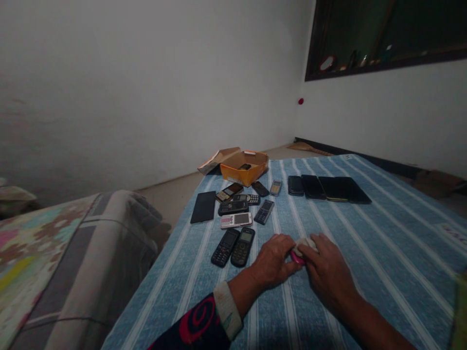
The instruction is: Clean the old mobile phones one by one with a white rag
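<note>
Pink plastic peeks out between the two hands: a small pink object (296,258), mostly hidden, so its kind cannot be told. It lies on the blue striped sheet (383,253), well to the near side of the orange cardboard box (243,171) and slightly right of it. The left hand (273,261) is closed around the pink object's left end, fingers curled over it. The right hand (328,273) is bunched on a white cloth (305,243), pressing it against the top of the pink object.

A dark phone (244,166) lies inside the box. Just in front of the box sits a cluster of keypad phones, among them a black keypad phone (233,207) and a pink-and-white keypad phone (236,220). Nearer than these, further from the box, two black keypad phones (233,247) lie side by side, just left of the left hand. A black slab smartphone (203,207) lies front-left of the box. To the box's right, a row of dark smartphones (328,188) lies edge to edge.
</note>
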The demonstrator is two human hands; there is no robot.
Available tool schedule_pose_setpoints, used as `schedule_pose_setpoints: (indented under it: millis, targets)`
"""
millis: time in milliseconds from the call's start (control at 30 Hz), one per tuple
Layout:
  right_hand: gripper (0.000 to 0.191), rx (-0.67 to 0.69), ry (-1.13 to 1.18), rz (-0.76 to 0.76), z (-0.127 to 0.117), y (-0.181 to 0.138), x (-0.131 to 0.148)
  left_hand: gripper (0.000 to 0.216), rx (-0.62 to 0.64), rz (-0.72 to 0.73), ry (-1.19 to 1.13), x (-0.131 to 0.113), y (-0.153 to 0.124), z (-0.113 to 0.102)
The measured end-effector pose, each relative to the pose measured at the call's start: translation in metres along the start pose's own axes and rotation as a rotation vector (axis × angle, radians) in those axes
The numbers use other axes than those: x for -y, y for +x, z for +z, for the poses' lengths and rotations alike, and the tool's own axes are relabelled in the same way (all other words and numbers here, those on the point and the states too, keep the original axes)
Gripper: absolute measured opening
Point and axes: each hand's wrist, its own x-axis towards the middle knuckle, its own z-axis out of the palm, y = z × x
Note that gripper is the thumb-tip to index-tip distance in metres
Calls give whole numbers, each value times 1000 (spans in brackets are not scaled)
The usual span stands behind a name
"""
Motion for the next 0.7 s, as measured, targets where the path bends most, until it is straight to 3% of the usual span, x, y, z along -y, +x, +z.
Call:
schedule_pose_setpoints:
  millis: [267, 500, 700]
  targets:
    - [42, 30, 203, -101, 1, -4, 12, 16, 5, 16, -27, 6, -1, 4]
    - [45, 31, 441, -108, -1, 1, 10, 18, 1, 9, -29, 5, -1, 4]
    - [43, -17, 503, -58, 2, 2, 8, 28, 24, -6, -26, 8, -3, 5]
